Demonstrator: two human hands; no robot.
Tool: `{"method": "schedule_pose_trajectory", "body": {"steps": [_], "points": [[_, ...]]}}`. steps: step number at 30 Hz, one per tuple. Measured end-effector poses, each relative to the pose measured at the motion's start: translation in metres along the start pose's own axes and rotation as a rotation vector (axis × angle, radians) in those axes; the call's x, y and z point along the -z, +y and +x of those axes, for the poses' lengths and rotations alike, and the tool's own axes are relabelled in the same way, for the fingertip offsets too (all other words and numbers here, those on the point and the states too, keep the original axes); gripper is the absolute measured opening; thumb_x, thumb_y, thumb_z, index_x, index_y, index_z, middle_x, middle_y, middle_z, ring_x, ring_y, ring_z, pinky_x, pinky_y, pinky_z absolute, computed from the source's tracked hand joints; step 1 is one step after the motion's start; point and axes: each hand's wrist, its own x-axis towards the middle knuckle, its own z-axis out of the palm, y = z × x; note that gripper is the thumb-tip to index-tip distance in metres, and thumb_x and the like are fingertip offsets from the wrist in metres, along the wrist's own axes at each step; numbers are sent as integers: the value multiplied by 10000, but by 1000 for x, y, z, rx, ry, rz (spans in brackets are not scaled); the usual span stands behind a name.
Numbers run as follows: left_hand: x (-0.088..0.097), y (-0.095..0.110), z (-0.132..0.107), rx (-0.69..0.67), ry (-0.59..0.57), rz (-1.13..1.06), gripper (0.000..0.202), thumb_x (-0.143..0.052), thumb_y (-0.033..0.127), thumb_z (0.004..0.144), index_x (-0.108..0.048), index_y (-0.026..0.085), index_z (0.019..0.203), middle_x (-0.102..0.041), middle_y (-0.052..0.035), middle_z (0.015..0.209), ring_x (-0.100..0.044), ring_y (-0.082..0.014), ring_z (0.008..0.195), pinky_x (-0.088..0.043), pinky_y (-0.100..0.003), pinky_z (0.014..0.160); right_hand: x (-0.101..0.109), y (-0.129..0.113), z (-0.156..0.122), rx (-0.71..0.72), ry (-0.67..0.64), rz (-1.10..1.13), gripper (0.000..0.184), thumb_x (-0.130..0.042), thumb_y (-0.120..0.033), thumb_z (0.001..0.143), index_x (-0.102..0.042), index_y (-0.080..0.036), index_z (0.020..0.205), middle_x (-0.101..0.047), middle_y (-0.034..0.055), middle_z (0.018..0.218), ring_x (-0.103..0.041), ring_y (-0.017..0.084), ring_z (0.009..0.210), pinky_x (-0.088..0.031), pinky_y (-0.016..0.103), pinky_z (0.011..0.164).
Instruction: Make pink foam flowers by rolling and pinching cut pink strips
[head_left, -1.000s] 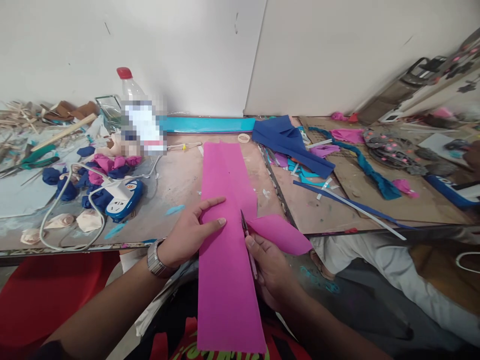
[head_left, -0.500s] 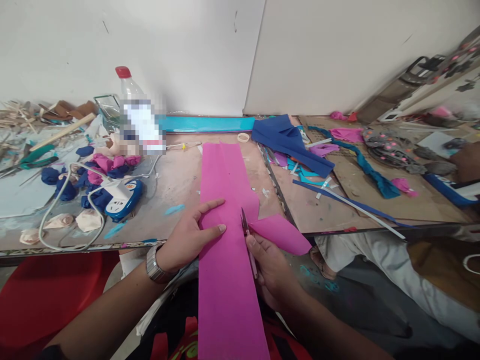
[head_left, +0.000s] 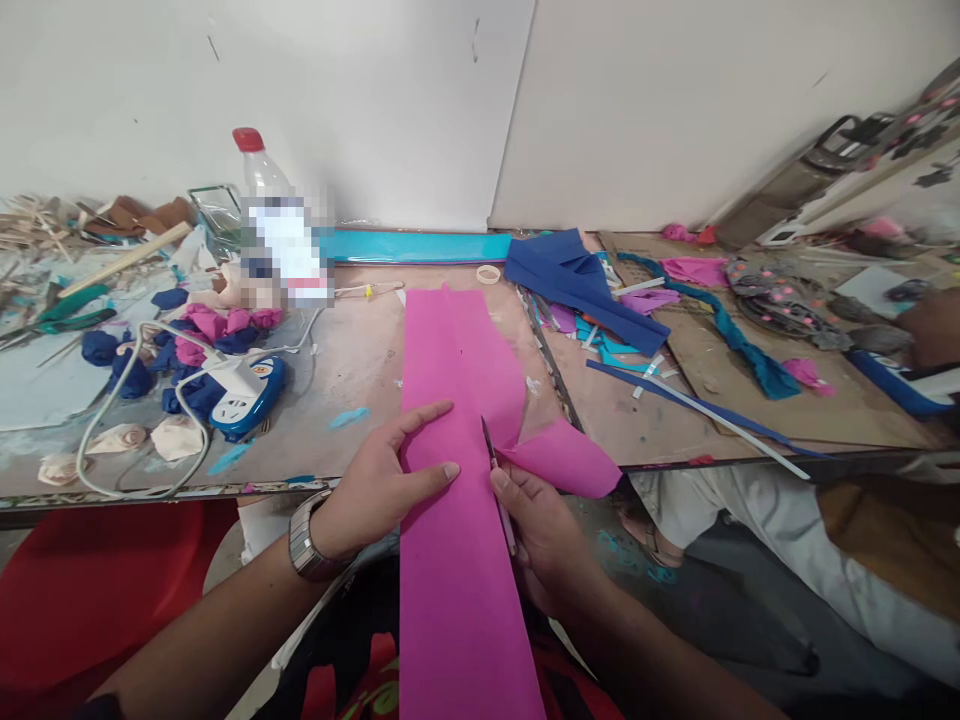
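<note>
A long pink strip of what looks like crepe paper (head_left: pixel 457 560) runs from the tabletop over its front edge toward my lap. Across its left edge lies my left hand (head_left: pixel 394 475), thumb and index finger on top and the other fingers hidden beneath, gripping it. My right hand (head_left: pixel 540 525) holds a pair of scissors (head_left: pixel 488 445) at the strip's right side, blades pointing away from me and nearly together. Beside those blades, a partly cut pink flap (head_left: pixel 566 457) folds out to the right over the table edge.
Left are a blue-and-white power strip (head_left: pixel 247 397) with a looped cable, fabric-like rosettes (head_left: pixel 202 335) and green-handled pliers (head_left: pixel 75 310). Behind stand a red-capped bottle (head_left: pixel 259 165) and a turquoise roll (head_left: pixel 420 247). Dark blue pieces (head_left: pixel 577 285) lie right, near a seated person's leg (head_left: pixel 810 580).
The scissor blades have come closer together. The pink flap's outer end has lifted slightly, and the sheet's right edge has shifted outward. My left hand stays on the strip.
</note>
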Motion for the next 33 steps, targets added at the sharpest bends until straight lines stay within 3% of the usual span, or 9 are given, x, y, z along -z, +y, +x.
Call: {"method": "schedule_pose_trajectory", "body": {"steps": [6, 10, 19, 27, 33], "points": [[0, -2, 1, -12, 2, -59, 709, -780, 315, 818, -534, 237, 1478, -575, -92, 1473, -594, -288, 1263, -508, -428, 1079, -1, 0, -1, 1, -7, 40, 438, -851, -534, 742, -581, -194, 793, -573, -58, 548, -369, 59, 411, -291, 203, 410], [-1, -5, 4, 52, -38, -206, 754, -783, 320, 812, -498, 235, 1504, -575, -115, 1468, -629, -295, 1211, -567, -429, 987, -2, -1, -2, 3, -12, 35, 441, -824, -574, 757, -611, -190, 791, -552, -57, 513, -308, 57, 395, -242, 216, 406], [-2, -2, -4, -33, -7, -24, 769, -790, 351, 815, -494, 216, 1511, -557, -118, 1496, -593, -311, 1274, -496, -469, 1099, -4, -4, -1, 14, 4, 30, 484, -837, -605, 728, -585, -195, 777, -463, -89, 446, -291, 55, 386, -228, 203, 398], [-4, 1, -6, -64, 24, 35, 763, -783, 356, 817, -497, 212, 1509, -543, -110, 1522, -549, -316, 1358, -477, -451, 1138, -6, -5, -1, 19, 3, 16, 481, -852, -584, 720, -580, -192, 784, -509, -78, 463, -275, 39, 361, -165, 187, 358], [-4, 0, -9, -68, 36, 52, 762, -782, 361, 818, -498, 213, 1510, -534, -109, 1532, -532, -320, 1378, -456, -460, 1158, -6, -5, -3, 21, 27, 31, 498, -846, -608, 709, -578, -193, 780, -499, -83, 475, -338, 56, 392, -279, 196, 395]]}}
